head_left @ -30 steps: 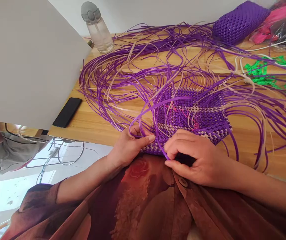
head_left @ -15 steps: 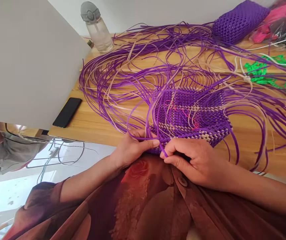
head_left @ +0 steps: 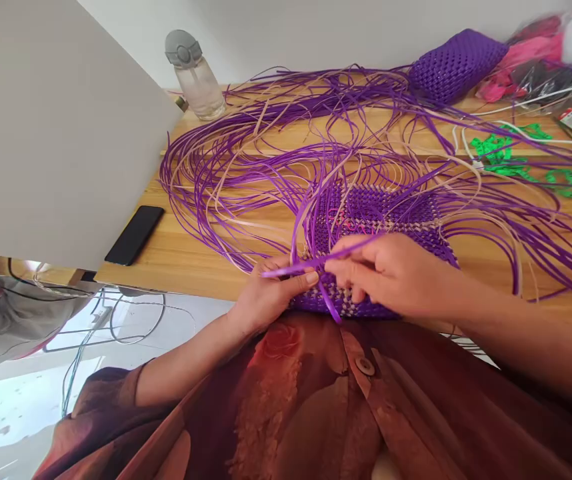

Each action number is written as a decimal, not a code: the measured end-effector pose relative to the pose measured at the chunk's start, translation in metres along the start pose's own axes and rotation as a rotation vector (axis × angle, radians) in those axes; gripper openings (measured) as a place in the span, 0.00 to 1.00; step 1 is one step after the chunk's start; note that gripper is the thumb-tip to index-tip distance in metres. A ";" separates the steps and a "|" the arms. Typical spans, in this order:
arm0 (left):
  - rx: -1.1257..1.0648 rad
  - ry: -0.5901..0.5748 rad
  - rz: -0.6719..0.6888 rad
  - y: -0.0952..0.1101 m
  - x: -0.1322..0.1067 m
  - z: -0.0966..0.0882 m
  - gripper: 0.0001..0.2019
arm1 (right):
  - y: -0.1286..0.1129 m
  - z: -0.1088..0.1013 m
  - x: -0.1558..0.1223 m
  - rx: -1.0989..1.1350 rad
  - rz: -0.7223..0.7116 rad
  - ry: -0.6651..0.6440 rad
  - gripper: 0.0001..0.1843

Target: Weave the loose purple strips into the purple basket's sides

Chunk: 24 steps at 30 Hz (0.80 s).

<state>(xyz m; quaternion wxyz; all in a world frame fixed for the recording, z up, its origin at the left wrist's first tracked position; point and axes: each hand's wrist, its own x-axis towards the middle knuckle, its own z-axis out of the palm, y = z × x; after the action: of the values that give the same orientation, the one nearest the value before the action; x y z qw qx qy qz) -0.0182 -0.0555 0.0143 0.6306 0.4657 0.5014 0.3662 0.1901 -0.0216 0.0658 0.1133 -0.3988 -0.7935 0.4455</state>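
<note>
A half-woven purple and cream mat (head_left: pixel 391 213) lies on the wooden table (head_left: pixel 196 260), with long loose purple strips (head_left: pixel 246 167) fanning out from it. My left hand (head_left: pixel 266 297) is closed on the mat's near left edge, thumb pressing on the weave. My right hand (head_left: pixel 391 277) rests over the mat's near edge and pinches a purple strip (head_left: pixel 296 268) that runs left across my left thumb. A short strip end pokes down between the two hands.
A black phone (head_left: pixel 135 235) lies at the table's left edge under a large grey board (head_left: pixel 51 127). A clear water bottle (head_left: pixel 195 75) stands at the back. A finished purple woven piece (head_left: pixel 453 65), pink material and green cord (head_left: pixel 506 150) sit at back right.
My right hand has risen from the table edge onto the mat and drawn a purple strip sideways over the weave. The left hand has stayed on the mat's edge. The view has tilted slightly.
</note>
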 end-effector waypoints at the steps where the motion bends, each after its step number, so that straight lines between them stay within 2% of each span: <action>1: -0.003 -0.001 0.015 0.001 0.001 0.000 0.10 | 0.001 -0.003 0.007 -0.034 0.002 0.040 0.17; 4: -0.022 -0.017 0.033 0.001 0.002 0.001 0.10 | 0.003 -0.003 0.027 -0.072 0.002 0.079 0.14; 8: -0.019 -0.022 0.028 -0.001 0.003 0.001 0.11 | 0.005 0.004 0.047 0.086 -0.023 0.074 0.11; 10: -0.017 -0.008 0.022 0.000 0.003 0.000 0.11 | 0.006 -0.003 0.057 0.045 -0.061 0.224 0.11; 13: 0.015 -0.002 0.014 0.002 0.002 0.000 0.10 | 0.012 -0.031 0.079 -0.100 -0.077 0.588 0.12; 16: 0.042 0.011 0.013 0.004 0.001 0.000 0.10 | 0.026 -0.058 0.104 -0.129 -0.006 0.769 0.11; 18: 0.012 0.016 0.000 0.003 0.001 0.001 0.10 | 0.037 -0.063 0.116 -0.180 0.055 0.809 0.11; 20: -0.041 -0.009 -0.039 0.001 0.001 0.002 0.12 | 0.047 -0.059 0.124 -0.190 0.088 0.786 0.12; 24: -0.120 -0.044 -0.115 0.000 0.004 0.004 0.16 | 0.059 -0.046 0.131 -0.018 0.133 0.720 0.09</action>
<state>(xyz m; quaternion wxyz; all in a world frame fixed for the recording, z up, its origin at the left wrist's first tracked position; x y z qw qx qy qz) -0.0136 -0.0531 0.0132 0.6882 0.4054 0.4906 0.3483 0.1601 0.1203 0.0221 0.3526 -0.5817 -0.6790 0.2761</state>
